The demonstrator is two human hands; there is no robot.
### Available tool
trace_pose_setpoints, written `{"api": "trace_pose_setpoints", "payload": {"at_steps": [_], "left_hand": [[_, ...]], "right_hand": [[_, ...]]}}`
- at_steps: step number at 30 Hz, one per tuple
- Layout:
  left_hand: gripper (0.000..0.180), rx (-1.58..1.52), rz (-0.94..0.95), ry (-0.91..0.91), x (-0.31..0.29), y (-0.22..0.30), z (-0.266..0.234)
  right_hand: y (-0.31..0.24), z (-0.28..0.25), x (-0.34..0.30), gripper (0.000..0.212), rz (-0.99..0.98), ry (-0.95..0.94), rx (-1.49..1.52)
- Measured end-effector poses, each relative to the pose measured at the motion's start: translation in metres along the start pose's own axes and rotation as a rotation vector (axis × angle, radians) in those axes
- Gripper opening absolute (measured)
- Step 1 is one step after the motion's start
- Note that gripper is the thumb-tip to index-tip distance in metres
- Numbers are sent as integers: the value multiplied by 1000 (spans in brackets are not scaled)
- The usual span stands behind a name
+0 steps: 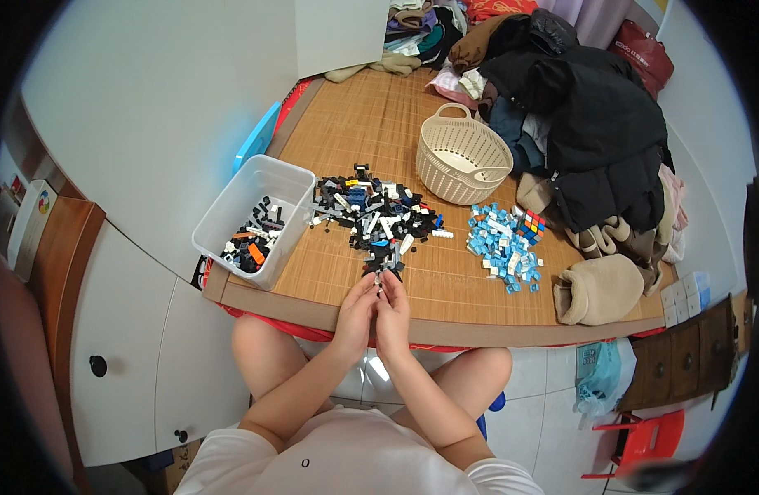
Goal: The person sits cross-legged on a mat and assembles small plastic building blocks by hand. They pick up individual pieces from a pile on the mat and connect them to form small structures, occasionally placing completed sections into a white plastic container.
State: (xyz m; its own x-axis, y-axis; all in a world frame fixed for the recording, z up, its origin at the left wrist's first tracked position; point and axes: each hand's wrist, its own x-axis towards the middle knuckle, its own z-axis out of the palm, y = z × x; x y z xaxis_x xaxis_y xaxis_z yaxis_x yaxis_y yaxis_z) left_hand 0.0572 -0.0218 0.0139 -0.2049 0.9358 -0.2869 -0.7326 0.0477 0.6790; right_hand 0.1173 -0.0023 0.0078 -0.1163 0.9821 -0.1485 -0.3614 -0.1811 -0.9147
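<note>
My left hand [357, 309] and my right hand [393, 309] meet at the mat's near edge, fingers closed around a small assembly of building bricks [378, 283], grey and dark. Its exact shape is mostly hidden by the fingers. Just beyond the fingertips spreads a loose pile of building bricks [378, 216], mainly black, white and grey with a few blue and yellow ones. On the left stands a clear plastic box [293, 188] with more bricks inside. Right of the pile lies a heap of light blue and white small pieces [499, 247].
A beige perforated basket [449, 136] stands behind the pieces, and a colourful puzzle cube [531, 227] touches the blue heap. A blue lid [258, 142] leans behind the box. Dark clothes [602, 132] and a beige rolled cloth [598, 289] lie on the bamboo mat [338, 115].
</note>
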Motion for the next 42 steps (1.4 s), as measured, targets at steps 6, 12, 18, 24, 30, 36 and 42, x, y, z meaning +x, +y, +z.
{"api": "trace_pose_setpoints", "payload": {"at_steps": [6,12,18,24,30,36,42], "left_hand": [[43,9,4,10,0,-3,-5],[42,12,37,-4,1,-5,-5],[42,-25,74,11,-6,-3,2],[43,-36,151,-3,-15,6,7],[42,-38,265,5,-31,51,18],[44,-72,430,68,-43,100,10],[47,-101,604,112,-53,140,-2]], "right_hand": [[1,2,-1,47,-3,15,55],[1,3,-4,45,-34,25,83],[1,3,-5,44,-70,18,198],[-14,13,-14,40,-114,-21,224],[-32,46,-18,41,-127,-130,238],[-50,103,-25,41,-137,-306,232],[-51,149,-28,42,-143,-486,246]]}}
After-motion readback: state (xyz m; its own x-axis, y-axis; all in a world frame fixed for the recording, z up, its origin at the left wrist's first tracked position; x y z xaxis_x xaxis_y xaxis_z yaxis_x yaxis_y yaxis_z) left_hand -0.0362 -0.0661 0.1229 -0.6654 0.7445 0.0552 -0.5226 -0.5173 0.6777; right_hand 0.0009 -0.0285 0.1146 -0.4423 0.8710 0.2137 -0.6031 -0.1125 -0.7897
